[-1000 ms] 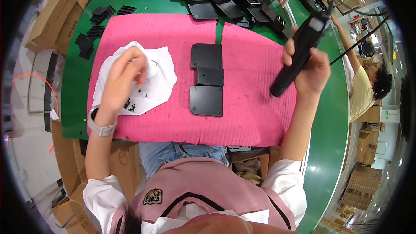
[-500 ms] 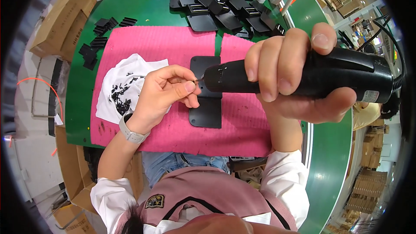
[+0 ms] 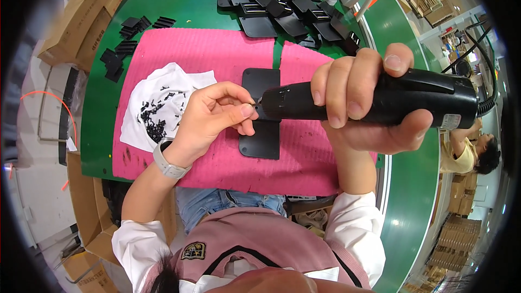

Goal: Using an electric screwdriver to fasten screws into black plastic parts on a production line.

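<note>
Bit loading at the driver's nose, judging by the pose. Left hand (image 3: 209, 119): thumb and forefinger closed in a pinch against the nose, apparently on a small dark piece (image 3: 255, 105), probably a screw but too tiny to confirm; remaining fingers loosely curled. Right hand (image 3: 355, 89): fingers wrapped round the black powered driver (image 3: 418, 97), nearly level and pointing left. Below, on the pink mat (image 3: 304, 157): an upper black plate (image 3: 260, 78) and a lower black plate (image 3: 260, 141), with the junction between largely hidden. At left: white cloth (image 3: 138, 84) bearing loose black bits of hardware (image 3: 156, 127).

For good execution, keep bit and piece on one axis; seat the piece squarely before loosening the pinch; hold both wrists steady; keep fingertips clear of any spin. Beware of a tilted or dropped piece.

Compared with one second earlier: driver now level above the plates instead of slanting up and away over the mat's right side; left hand now at the nose instead of over the cloth. Compared with half a second earlier: nearly identical pose, only slightly shifted; no evident displacement of the plates.
</note>
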Demonstrator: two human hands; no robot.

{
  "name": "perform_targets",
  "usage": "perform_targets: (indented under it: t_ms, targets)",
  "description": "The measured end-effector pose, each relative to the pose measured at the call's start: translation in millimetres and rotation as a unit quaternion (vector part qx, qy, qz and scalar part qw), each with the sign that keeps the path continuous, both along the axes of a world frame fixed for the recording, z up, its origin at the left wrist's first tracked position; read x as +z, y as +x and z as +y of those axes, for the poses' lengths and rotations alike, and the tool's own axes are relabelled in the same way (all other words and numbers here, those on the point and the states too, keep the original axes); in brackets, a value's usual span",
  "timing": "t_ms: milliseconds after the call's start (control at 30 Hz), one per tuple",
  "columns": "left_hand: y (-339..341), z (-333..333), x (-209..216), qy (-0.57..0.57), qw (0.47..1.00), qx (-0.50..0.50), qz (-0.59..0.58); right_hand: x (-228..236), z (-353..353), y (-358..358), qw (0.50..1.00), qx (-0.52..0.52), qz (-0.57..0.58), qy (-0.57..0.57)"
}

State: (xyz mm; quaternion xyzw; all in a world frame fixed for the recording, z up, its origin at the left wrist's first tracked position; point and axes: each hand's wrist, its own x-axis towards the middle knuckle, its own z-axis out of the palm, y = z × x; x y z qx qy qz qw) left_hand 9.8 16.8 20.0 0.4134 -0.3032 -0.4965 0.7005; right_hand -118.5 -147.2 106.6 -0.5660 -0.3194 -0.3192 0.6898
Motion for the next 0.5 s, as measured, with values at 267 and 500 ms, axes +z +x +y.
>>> perform_targets:
  t_ms: [267, 500]
  targets:
    - [-2.7, 2.9, 0.6, 0.001, 0.999, 0.010, -0.032, -3.1, 18.8, -2.3, 0.988, -0.065, 0.044, 0.130]
    - [3.3, 8.4, -2.8, 0.089, 0.986, 0.035, -0.134, -3.5, -5.4, -11.4, 0.984, -0.078, 0.157, 0.034]
